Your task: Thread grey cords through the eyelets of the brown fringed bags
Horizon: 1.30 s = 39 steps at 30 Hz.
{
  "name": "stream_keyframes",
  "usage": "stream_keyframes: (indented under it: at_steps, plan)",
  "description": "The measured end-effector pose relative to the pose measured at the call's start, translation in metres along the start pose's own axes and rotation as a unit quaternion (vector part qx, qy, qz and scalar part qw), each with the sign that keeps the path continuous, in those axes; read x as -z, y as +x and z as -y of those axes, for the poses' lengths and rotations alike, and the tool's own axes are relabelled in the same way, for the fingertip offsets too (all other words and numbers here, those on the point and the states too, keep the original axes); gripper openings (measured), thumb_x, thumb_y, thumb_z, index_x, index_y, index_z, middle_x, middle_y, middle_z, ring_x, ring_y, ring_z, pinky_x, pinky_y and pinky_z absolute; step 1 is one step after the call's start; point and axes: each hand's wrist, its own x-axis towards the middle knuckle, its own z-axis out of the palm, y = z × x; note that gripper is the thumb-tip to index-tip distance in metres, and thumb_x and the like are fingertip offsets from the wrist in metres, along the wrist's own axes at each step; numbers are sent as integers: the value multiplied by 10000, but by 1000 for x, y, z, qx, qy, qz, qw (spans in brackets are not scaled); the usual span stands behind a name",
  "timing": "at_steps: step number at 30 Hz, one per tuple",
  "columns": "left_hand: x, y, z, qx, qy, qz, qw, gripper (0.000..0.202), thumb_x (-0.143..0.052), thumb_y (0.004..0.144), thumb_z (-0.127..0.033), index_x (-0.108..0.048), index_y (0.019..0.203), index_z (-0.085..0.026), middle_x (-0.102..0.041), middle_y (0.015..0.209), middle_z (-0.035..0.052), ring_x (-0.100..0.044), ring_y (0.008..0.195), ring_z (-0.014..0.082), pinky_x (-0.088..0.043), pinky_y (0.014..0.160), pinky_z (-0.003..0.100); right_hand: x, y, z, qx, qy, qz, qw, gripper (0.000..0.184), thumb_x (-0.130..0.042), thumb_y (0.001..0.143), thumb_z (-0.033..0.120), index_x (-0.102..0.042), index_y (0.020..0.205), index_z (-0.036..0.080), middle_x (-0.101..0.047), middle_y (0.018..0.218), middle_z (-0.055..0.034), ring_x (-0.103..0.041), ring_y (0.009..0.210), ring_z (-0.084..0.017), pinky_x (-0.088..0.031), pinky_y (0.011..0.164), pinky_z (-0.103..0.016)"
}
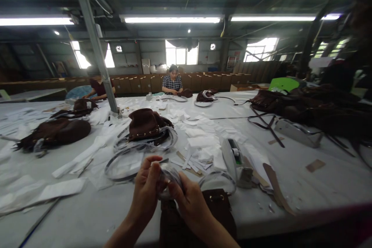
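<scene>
My left hand (147, 186) and my right hand (189, 201) meet over the near edge of the table, both pinched on a strap wrapped in clear plastic (168, 176). The wrapped strap loops off to the right toward a curl (217, 180). Under my hands lies a dark brown suede bag (216, 209) with a metal ring on its front. A tape dispenser (235, 159) stands just right of my hands.
White paper scraps (200, 139) and strips cover the grey table (305, 186). More brown bags lie at the left (58, 131), centre (147, 124) and right (305, 104). A steel post (95, 46) rises at the left. A person in a checked shirt (172, 81) works across the table.
</scene>
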Motion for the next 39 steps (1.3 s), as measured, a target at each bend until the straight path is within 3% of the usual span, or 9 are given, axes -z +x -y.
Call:
stream_keyframes:
  at_steps: [4, 6, 11, 16, 30, 32, 35, 37, 39]
  plan:
    - [11, 11, -31, 106, 169, 230, 952, 462, -544, 840, -521, -571, 1133, -165, -608, 633, 12, -552, 519, 119, -397, 473, 178, 25, 10, 11, 44, -101, 88, 990, 239, -501, 892, 391, -584, 822, 178, -613, 678, -15, -561, 623, -151, -366, 569, -230]
    - [7, 16, -52, 103, 220, 264, 933, 433, -630, 794, -475, -626, 1079, -150, -610, 621, 13, -536, 488, 107, -369, 438, 163, 37, 21, 26, 79, -128, 101, 983, 200, -611, 826, 377, -613, 882, 185, -633, 703, -13, -574, 635, -157, -364, 576, -232]
    - [-30, 24, -110, -79, 25, 95, 992, 309, -605, 820, -472, -618, 934, -185, -394, 390, -95, -317, 295, 43, -278, 316, 125, 58, 56, 82, 117, -49, 41, 991, 372, -643, 789, 514, -578, 960, 190, -552, 674, 42, -470, 583, -107, -349, 548, -206]
    - [-49, 32, -134, -248, -115, -41, 961, 279, -605, 823, -474, -586, 875, -201, -400, 378, -101, -333, 287, 44, -331, 321, 118, 58, 72, 119, 138, -41, 43, 989, 399, -521, 842, 595, -535, 817, 197, -447, 602, 60, -382, 542, -92, -279, 490, -199]
    - [-31, 30, -53, -89, -176, -163, 967, 408, -655, 752, -534, -533, 965, -208, -387, 431, -117, -365, 331, 51, -359, 380, 138, 8, 46, 61, 76, -65, -20, 995, 207, -328, 950, 296, -496, 912, 182, -639, 754, -43, -593, 654, -160, -381, 584, -239]
    - [-24, 29, -51, -43, -143, -116, 982, 459, -605, 760, -591, -536, 992, -201, -440, 458, -93, -410, 362, 71, -365, 391, 153, 12, 42, 54, 78, -119, -6, 990, 192, -326, 945, 261, -497, 935, 175, -650, 727, -42, -607, 636, -163, -364, 555, -234]
    - [-8, 27, -61, 54, 30, 61, 996, 515, -553, 769, -623, -591, 1011, -170, -555, 537, -23, -487, 431, 113, -387, 419, 189, 24, 37, 45, 94, -274, 48, 956, 102, -437, 880, 212, -516, 918, 160, -644, 659, -35, -607, 586, -176, -295, 497, -238]
    - [-1, 25, -72, 77, 179, 185, 963, 451, -636, 748, -532, -642, 1001, -160, -603, 601, 5, -516, 485, 122, -379, 442, 184, 32, 35, 44, 133, -350, 87, 923, 57, -496, 834, 179, -533, 869, 153, -643, 653, -44, -599, 566, -176, -261, 490, -248]
    - [2, 22, -81, 60, 275, 243, 928, 384, -726, 701, -408, -667, 990, -162, -626, 653, 8, -521, 518, 114, -364, 456, 171, 36, 34, 47, 164, -347, 106, 917, 62, -503, 848, 193, -546, 859, 149, -652, 691, -54, -598, 580, -169, -262, 502, -250]
